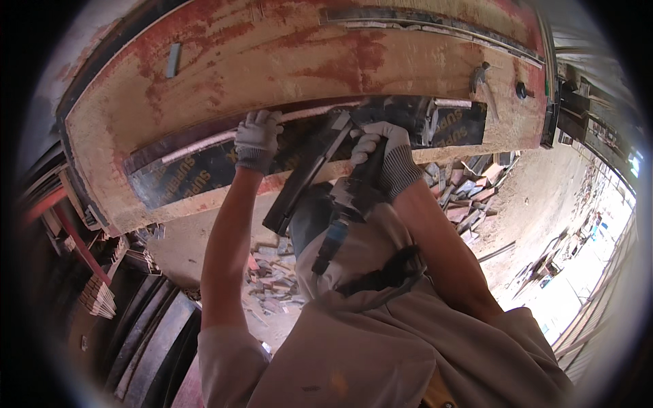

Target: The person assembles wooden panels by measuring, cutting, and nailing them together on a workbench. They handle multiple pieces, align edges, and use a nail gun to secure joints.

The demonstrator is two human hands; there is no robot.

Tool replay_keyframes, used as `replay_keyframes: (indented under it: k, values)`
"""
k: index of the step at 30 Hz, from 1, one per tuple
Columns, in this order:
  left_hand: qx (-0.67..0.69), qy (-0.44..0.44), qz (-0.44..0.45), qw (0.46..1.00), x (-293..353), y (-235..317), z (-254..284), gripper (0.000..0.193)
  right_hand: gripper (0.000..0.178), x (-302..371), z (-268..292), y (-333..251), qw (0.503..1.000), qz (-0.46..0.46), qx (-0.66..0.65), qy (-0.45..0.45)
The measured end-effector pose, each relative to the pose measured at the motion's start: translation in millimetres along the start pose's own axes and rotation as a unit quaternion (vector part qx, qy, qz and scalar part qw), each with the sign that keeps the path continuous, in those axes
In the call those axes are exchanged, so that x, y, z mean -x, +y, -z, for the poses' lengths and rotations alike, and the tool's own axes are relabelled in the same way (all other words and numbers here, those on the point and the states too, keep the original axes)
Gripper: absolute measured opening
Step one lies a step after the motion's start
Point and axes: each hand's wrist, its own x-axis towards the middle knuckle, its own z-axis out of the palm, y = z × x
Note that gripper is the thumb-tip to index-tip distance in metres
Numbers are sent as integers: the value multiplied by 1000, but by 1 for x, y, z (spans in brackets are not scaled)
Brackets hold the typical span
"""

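Black and long, the panel [153, 185] lies across the frame's upper middle, the left hand [257, 139] at its pale edge; whether it grips or merely presses cannot be told. Apart from it, the right hand [389, 146] wraps a nail gun [357, 194] near centre. Good handling calls for a squarely seated tool, left fingers well clear.

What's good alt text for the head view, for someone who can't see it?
A gloved right hand grips what looks like a nail gun at a long dark board, with the gloved left hand on the board. Beneath is a red-stained worktable, where a hammer lies to the right.
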Motion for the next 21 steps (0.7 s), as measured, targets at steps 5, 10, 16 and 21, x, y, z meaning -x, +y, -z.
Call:
replay_keyframes:
  k: [5,10,16,21]
  values:
    - [-27,19,12,999,43,-81,42,34,16,11,-6,23,998,-15,-48,-33]
    - [-75,5,24,997,86,-176,68,32,24,-9,-37,84,995,-33,-77,-63]
    - [-34,51,12,998,97,-192,51,33,25,-17,-65,131,997,66,-34,7]
    - [-15,-6,26,1000,94,-189,59,33,32,2,-83,152,987,159,16,-1]
